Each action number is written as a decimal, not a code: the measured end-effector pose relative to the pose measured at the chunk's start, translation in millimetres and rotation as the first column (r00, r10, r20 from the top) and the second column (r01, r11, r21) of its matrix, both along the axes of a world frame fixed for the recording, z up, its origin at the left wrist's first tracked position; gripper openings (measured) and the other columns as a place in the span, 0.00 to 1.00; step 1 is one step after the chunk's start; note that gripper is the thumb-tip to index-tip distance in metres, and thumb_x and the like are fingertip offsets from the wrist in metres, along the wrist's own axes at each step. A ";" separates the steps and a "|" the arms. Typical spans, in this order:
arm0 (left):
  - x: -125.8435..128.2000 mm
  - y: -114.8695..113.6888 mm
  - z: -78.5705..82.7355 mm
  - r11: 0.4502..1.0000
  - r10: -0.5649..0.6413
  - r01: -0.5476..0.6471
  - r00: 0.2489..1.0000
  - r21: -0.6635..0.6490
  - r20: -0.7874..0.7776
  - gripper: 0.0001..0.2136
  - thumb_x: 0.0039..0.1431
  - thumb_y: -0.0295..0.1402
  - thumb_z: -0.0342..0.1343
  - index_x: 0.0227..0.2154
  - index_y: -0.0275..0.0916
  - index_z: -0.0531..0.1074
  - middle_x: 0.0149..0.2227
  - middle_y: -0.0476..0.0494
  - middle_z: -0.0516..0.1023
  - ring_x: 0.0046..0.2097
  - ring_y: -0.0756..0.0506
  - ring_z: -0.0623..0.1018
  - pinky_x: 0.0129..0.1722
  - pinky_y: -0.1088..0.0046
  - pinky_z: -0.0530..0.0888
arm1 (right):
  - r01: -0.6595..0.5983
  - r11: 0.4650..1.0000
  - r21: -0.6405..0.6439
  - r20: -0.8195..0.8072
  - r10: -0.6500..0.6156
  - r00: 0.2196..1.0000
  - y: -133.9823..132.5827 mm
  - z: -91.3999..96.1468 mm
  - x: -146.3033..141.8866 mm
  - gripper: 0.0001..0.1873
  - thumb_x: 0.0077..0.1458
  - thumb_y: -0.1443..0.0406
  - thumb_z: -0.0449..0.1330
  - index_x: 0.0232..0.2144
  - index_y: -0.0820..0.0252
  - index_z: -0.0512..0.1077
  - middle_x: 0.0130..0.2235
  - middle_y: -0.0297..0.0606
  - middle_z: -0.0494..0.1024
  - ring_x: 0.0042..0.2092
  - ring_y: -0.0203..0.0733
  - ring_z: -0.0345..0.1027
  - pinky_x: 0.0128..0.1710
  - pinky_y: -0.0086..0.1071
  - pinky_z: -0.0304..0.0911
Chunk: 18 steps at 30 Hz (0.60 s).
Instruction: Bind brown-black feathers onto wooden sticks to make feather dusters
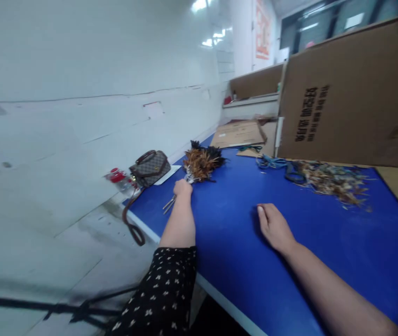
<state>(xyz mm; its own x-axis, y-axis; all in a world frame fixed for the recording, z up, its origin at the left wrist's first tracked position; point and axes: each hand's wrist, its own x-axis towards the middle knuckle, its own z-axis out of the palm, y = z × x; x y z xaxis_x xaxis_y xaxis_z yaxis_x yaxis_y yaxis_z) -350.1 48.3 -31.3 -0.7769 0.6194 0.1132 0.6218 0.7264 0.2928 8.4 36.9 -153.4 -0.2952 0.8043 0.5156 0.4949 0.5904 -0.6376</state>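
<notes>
My left hand [182, 187] reaches out over the blue table [241, 261] and is closed around thin metal sticks [168, 205] that carry a bunch of brown and black feathers [202, 162]. The feather bunch lies on the table just beyond the hand. My right hand [273, 227] rests on the blue surface nearer to me, fingers loosely curled downward, with nothing visible in it. A pile of loose feathers and blue cords [328, 179] lies further right.
A patterned handbag [149, 167] with a brown strap and a red-capped bottle [119, 180] stand at the table's left edge. A big cardboard sheet [351, 93] stands upright at the back right, flat cartons [238, 134] behind. White wall to the left.
</notes>
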 end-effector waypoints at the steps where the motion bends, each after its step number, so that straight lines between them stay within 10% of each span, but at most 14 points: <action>1: -13.2 6.6 -7.8 1.000 0.024 -0.024 1.000 -0.008 0.006 0.21 0.73 0.44 0.65 0.61 0.38 0.76 0.61 0.35 0.79 0.57 0.38 0.82 0.57 0.53 0.83 | -0.011 1.000 0.006 -0.006 0.011 1.000 4.3 -4.4 -0.2 0.31 0.79 0.46 0.44 0.49 0.60 0.79 0.48 0.56 0.84 0.52 0.58 0.78 0.60 0.55 0.72; 8: -51.2 35.7 -40.4 0.998 0.051 -0.047 0.995 0.046 -0.088 0.16 0.73 0.29 0.55 0.59 0.33 0.80 0.65 0.21 0.75 0.68 0.28 0.74 0.66 0.47 0.72 | -0.008 1.000 0.029 0.019 0.007 1.000 5.6 -12.9 1.7 0.28 0.79 0.47 0.46 0.50 0.58 0.78 0.50 0.53 0.84 0.53 0.58 0.78 0.61 0.55 0.72; 14: -51.0 44.9 -61.1 0.989 -0.090 0.108 0.981 0.099 -0.172 0.17 0.73 0.29 0.53 0.58 0.39 0.81 0.68 0.28 0.74 0.73 0.33 0.68 0.74 0.51 0.62 | -0.011 0.999 0.036 0.045 0.009 0.999 7.6 -13.3 0.9 0.23 0.78 0.50 0.49 0.52 0.59 0.77 0.50 0.52 0.83 0.52 0.58 0.79 0.61 0.54 0.72; 18: -56.6 50.5 -64.7 0.993 -0.073 0.079 0.994 0.083 -0.078 0.14 0.75 0.34 0.56 0.54 0.36 0.82 0.61 0.25 0.80 0.65 0.32 0.78 0.67 0.51 0.72 | -0.018 0.999 0.046 0.053 0.015 0.998 7.3 -12.9 1.4 0.21 0.77 0.52 0.51 0.51 0.59 0.77 0.50 0.52 0.83 0.53 0.56 0.79 0.60 0.52 0.73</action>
